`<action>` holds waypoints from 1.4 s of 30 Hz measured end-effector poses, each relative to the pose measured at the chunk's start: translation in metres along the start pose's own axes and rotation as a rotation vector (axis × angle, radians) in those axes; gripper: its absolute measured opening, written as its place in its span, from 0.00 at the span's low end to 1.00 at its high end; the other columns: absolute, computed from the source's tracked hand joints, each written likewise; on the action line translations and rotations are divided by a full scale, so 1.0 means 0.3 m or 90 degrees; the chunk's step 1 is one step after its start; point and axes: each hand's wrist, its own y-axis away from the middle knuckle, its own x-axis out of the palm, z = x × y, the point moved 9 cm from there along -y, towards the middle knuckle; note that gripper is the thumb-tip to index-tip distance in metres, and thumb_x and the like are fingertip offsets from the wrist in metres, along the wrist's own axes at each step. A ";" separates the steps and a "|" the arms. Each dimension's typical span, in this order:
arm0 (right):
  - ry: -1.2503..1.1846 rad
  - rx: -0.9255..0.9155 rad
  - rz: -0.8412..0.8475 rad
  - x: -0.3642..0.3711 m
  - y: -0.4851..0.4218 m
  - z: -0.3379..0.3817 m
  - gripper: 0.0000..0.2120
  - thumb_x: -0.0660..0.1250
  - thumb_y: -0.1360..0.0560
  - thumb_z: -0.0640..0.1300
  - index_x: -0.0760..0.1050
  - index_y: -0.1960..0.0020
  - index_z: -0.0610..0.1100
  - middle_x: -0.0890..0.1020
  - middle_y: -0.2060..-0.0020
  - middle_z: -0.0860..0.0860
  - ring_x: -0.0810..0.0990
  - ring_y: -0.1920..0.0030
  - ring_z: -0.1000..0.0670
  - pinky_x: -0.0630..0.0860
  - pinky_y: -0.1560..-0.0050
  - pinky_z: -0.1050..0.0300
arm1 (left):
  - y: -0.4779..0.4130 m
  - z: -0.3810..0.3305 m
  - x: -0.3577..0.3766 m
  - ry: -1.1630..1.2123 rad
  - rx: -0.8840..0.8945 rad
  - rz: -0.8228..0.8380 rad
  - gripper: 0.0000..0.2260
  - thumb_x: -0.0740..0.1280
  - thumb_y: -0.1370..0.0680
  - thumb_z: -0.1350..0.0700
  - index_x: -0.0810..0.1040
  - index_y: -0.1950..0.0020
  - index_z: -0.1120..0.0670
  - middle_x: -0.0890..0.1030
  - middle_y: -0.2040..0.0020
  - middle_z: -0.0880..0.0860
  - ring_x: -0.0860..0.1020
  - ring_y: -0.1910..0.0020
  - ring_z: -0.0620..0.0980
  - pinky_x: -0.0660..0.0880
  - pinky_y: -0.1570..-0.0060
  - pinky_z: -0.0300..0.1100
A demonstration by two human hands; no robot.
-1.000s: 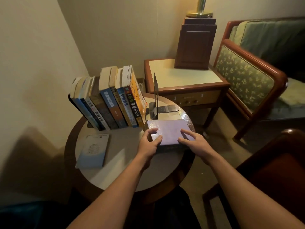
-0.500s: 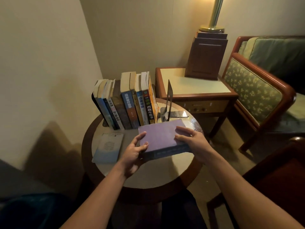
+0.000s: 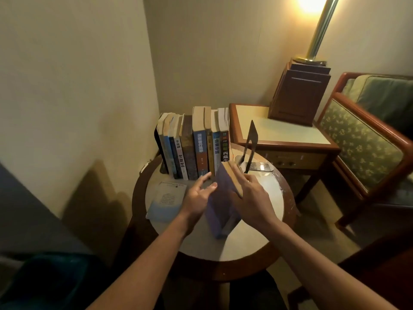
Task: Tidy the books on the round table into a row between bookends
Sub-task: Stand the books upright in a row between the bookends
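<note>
Cream-topped and wood-rimmed, the round table (image 3: 245, 242) has a purple book (image 3: 221, 209) held on edge over its middle, the right hand (image 3: 252, 198) gripping its page side, the left hand (image 3: 199, 195) flat-fingered against its cover; a pale blue booklet (image 3: 166, 198) lies left. Farther back, upright books (image 3: 196, 148) stand left of a metal bookend (image 3: 251, 144), and beyond sit a square side table (image 3: 279, 128), lamp base (image 3: 299, 95) and floral armchair (image 3: 362, 144).

Spine of rightmost book (image 3: 224, 146) — "西藏", rest hidden; other spines (image 3: 199, 151) & flat booklet (image 3: 166, 201) — too blurred.
</note>
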 end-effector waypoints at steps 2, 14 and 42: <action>-0.019 0.033 0.047 0.009 -0.014 0.015 0.37 0.63 0.19 0.53 0.45 0.18 0.56 0.68 0.26 0.46 0.75 0.33 0.42 0.81 0.44 0.47 | -0.023 -0.030 0.010 -0.016 0.034 0.001 0.21 0.64 0.18 0.48 0.68 0.24 0.43 0.68 0.24 0.48 0.68 0.30 0.45 0.67 0.38 0.38; -0.414 0.188 0.170 0.072 -0.080 0.066 0.29 0.60 0.16 0.47 0.53 0.19 0.52 0.66 0.24 0.49 0.70 0.35 0.51 0.76 0.36 0.51 | -0.107 -0.026 -0.014 -0.079 0.054 -0.055 0.27 0.64 0.23 0.38 0.65 0.26 0.40 0.74 0.31 0.53 0.74 0.34 0.53 0.76 0.37 0.55; -0.303 0.143 0.220 0.096 -0.036 0.111 0.29 0.55 0.15 0.52 0.46 0.19 0.60 0.61 0.21 0.48 0.65 0.25 0.43 0.72 0.30 0.48 | -0.043 0.029 -0.017 -0.031 0.066 -0.068 0.27 0.48 0.17 0.38 0.54 0.19 0.42 0.65 0.23 0.47 0.64 0.25 0.49 0.65 0.36 0.43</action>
